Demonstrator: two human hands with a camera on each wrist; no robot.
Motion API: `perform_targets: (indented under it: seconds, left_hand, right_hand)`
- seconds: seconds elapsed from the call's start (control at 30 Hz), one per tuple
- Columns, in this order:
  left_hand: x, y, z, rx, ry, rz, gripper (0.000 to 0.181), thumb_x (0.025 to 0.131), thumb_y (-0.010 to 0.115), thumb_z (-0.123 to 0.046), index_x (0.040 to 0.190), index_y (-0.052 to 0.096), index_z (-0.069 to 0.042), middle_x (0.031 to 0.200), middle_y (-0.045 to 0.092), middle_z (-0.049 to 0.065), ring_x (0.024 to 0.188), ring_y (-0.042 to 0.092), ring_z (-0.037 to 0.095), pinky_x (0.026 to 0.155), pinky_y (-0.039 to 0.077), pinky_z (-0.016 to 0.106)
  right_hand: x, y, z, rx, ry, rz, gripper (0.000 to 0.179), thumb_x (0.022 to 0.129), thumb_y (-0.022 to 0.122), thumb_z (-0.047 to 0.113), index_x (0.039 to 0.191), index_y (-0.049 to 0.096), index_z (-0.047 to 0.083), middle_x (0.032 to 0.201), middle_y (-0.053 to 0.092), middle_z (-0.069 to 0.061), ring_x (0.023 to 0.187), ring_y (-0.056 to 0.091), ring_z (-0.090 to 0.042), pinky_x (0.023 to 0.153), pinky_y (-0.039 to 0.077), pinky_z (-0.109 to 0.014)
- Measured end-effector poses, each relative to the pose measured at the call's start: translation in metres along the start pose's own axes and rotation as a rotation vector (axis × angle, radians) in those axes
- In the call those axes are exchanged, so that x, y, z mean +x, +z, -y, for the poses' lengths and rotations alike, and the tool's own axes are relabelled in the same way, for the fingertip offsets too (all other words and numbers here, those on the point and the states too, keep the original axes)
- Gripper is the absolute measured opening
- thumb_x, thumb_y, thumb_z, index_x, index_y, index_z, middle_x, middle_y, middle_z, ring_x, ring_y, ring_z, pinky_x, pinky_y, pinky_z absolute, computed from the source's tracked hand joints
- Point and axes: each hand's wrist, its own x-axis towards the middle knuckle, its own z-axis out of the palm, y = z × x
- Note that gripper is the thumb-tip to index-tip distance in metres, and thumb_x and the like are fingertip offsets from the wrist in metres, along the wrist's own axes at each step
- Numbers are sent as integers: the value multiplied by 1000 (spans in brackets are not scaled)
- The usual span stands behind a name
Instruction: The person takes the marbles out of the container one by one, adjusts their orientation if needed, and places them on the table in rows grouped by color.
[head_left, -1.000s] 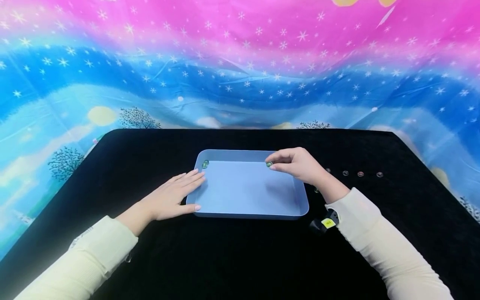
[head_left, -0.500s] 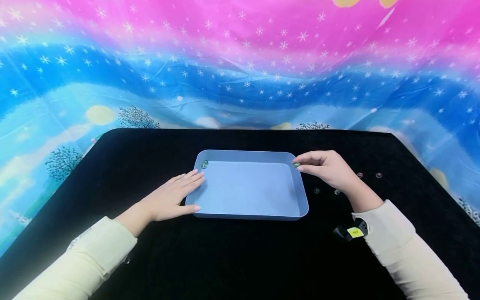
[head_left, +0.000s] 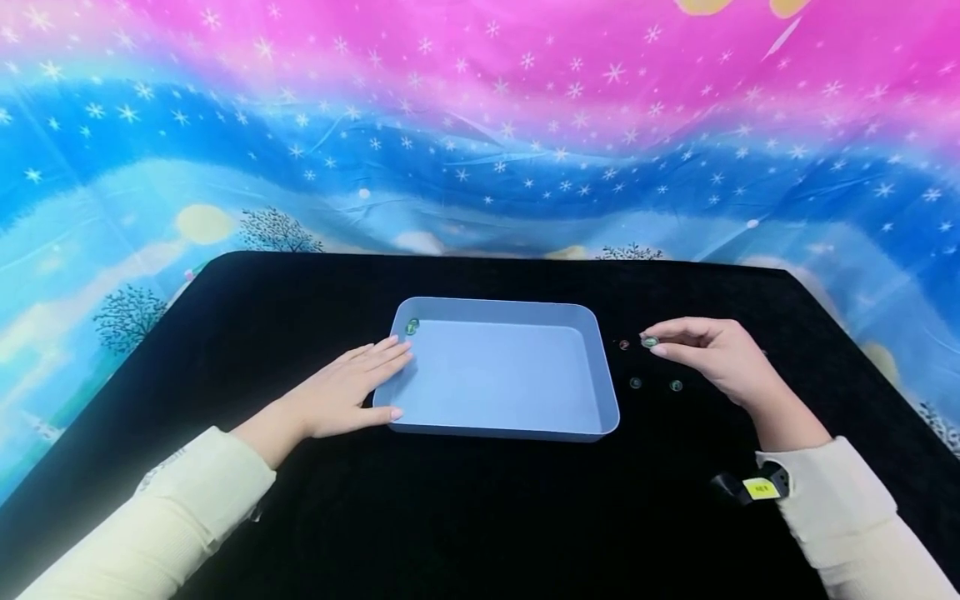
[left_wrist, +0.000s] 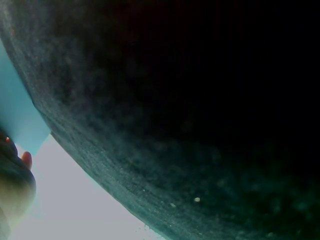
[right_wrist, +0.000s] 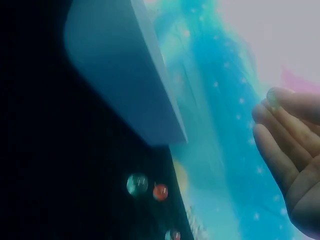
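Observation:
A shallow blue-grey tray [head_left: 495, 431] sits on the black-covered table. My left hand [head_left: 341, 400] lies with straight fingers over its left rim, fingertips just inside. A green glass marble [head_left: 412, 327] is in the tray's far left corner, near those fingertips. To the right of the tray, my right hand [head_left: 712, 354] pinches another green marble [head_left: 650, 342] between thumb and fingertips, above the cloth. The right wrist view shows this pinched marble [right_wrist: 272, 97] partly covered by the fingers. Close to the held marble is a reddish marble [head_left: 624, 344].
Two darker marbles, a nearer one [head_left: 636, 383] and another [head_left: 677, 386], lie right of the tray. The right wrist view shows a teal marble [right_wrist: 137, 184] and a red marble [right_wrist: 160, 192] beside the tray wall [right_wrist: 115, 65]. A patterned curtain [head_left: 480, 125] hangs behind the table.
My right hand, still pinching the green marble, has moved right from over the tray, past its right rim, to above the cloth. My left hand has stayed on the left rim.

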Motion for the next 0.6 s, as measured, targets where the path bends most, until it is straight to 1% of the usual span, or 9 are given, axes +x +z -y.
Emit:
perform_targets:
  seconds: [0.13,0.23,0.37,0.47,0.5,0.6]
  left_hand:
    - [0,0,0,-6,2,-2,73,82,42,-55,137,24,-12,142,15,-2,129,6,13,102,11,37]
    - [0,-1,-1,-16,1,0,73,82,42,-55,137,24,-12,143,15,-2,129,5,12,102,10,37]
    - [-1,-1,-1,-25,-2,3,72,82,42,-55,137,23,-12,143,15,-2,129,5,12,102,10,37]
    - [-1,-1,-1,-26,-4,3,72,82,43,-54,137,24,-12,143,15,-2,129,5,12,102,10,38]
    - [-1,-1,-1,-24,-6,4,72,82,43,-55,137,23,-12,143,15,-3,129,5,12,102,10,38]
    - [0,-1,-1,-17,-5,2,73,82,42,-56,137,24,-12,143,15,-3,129,5,12,102,11,38]
  right_hand:
    - [-8,-8,-11,-8,15,-19,24,81,60,14,102,62,1,93,63,10,82,57,-4,65,45,-18]
    - [-12,-15,-31,-9,20,-26,25,82,60,13,103,61,1,95,63,7,83,58,-6,67,44,-16]
    - [-14,-25,-81,-5,39,-37,27,81,60,18,105,61,5,99,63,-1,86,58,-9,67,45,-16]
    - [-16,-31,-113,-4,69,-58,29,80,61,22,106,62,8,101,62,-3,89,57,-9,67,45,-16]
    - [-17,-33,-118,-14,81,-64,30,80,62,25,105,62,9,102,62,-2,90,57,-8,67,45,-16]
    - [-21,-37,-116,-31,103,-55,31,80,61,25,106,61,8,101,62,1,89,56,-6,67,44,-15]
